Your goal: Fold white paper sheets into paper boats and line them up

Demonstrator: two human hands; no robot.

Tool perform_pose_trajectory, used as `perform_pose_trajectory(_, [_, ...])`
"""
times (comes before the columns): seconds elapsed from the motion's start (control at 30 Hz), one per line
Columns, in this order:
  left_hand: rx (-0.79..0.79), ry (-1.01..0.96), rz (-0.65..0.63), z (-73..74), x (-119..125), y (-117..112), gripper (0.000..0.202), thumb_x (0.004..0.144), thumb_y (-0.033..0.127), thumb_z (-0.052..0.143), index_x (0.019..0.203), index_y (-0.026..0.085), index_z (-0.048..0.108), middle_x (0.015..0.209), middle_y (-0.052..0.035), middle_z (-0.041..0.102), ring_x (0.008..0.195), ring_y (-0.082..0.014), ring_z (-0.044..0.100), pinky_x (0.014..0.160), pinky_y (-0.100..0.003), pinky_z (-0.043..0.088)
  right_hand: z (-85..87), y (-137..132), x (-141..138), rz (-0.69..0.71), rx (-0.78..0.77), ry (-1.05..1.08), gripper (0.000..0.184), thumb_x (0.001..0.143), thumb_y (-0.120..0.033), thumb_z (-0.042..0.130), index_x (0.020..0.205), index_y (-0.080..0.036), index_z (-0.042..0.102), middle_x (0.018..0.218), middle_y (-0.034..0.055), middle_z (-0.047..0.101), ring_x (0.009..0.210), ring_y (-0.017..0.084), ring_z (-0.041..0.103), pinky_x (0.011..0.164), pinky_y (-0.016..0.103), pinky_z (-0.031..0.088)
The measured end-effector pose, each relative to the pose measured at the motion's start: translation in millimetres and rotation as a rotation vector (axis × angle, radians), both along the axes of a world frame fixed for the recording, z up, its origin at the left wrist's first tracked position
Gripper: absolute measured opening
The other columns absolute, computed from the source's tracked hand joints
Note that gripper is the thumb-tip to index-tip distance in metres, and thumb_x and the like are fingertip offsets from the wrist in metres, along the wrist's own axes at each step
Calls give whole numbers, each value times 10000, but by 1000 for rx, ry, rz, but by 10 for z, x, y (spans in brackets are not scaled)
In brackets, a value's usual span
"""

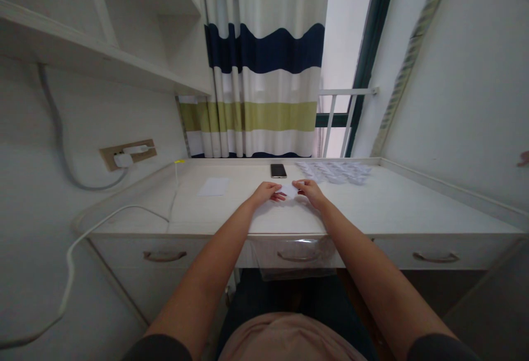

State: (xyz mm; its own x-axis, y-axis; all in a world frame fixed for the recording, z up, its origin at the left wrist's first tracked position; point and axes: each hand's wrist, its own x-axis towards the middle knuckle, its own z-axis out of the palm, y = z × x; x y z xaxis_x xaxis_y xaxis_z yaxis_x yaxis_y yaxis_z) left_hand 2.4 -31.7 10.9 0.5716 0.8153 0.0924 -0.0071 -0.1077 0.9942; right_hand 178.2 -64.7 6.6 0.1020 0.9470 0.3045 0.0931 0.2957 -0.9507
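From my remote station I'm seeing a white sheet [214, 187] lying flat, left of the phone [278, 171]; it is probably still awaiting work, and I cannot tell if it's one layer. On the phone's near side, the left hand [266, 191] is pinching a white slip [290, 191], and the right hand [311, 189] is gripping its other edge; I'm judging it unfinished. Right of the phone, many white pieces [336, 172] are sitting in rough rows, apparently done.

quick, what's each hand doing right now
Left hand: closed, holding one side of the white paper.
Right hand: closed, holding the paper's other side.
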Motion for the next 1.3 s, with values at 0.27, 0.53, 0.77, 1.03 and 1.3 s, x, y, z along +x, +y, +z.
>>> perform_pose_trajectory(0.27, [-62, -29, -41, 17, 1, -16, 214, 818, 266, 504, 821, 72, 594, 824, -142, 683, 609, -133, 637, 603, -242, 471, -28, 37, 9, -25, -3, 26, 355, 546, -506, 665, 540, -163, 574, 543, -7, 549, 531, 101, 480, 561, 243, 387])
perform_pose_trajectory(0.53, [-81, -50, -31, 48, -6, -44, 209, 812, 265, 513, 791, 73, 591, 802, -134, 684, 606, -128, 634, 599, -233, 468, -62, 97, 47, -54, 10, 48, 426, 539, -578, 646, 552, -158, 575, 540, 9, 558, 538, 112, 495, 557, 249, 396])
perform_pose_trajectory(0.77, [-62, -35, 7, 70, -18, -73, 238, 831, 261, 479, 732, 75, 590, 746, -121, 684, 571, -123, 624, 578, -228, 459, -57, 69, 42, -42, 3, 84, 449, 563, -611, 609, 587, -163, 587, 603, 31, 586, 555, 116, 511, 555, 249, 411])
perform_pose_trajectory(1.03, [15, 52, 15, 51, -23, -56, 319, 793, 379, 512, 733, 76, 595, 705, -109, 672, 564, -127, 614, 553, -227, 445, -53, 52, 38, -19, 9, 15, 481, 591, -641, 567, 609, -161, 592, 616, 37, 595, 569, 119, 520, 567, 252, 421])
perform_pose_trajectory(1.3, [368, 162, 119, 39, 8, -78, 164, 682, 255, 592, 734, 103, 628, 623, -20, 607, 544, -87, 538, 502, -180, 395, -10, -1, -32, 4, 14, -103, 476, 631, -623, 528, 709, -164, 626, 653, 34, 604, 591, 127, 529, 526, 244, 399])
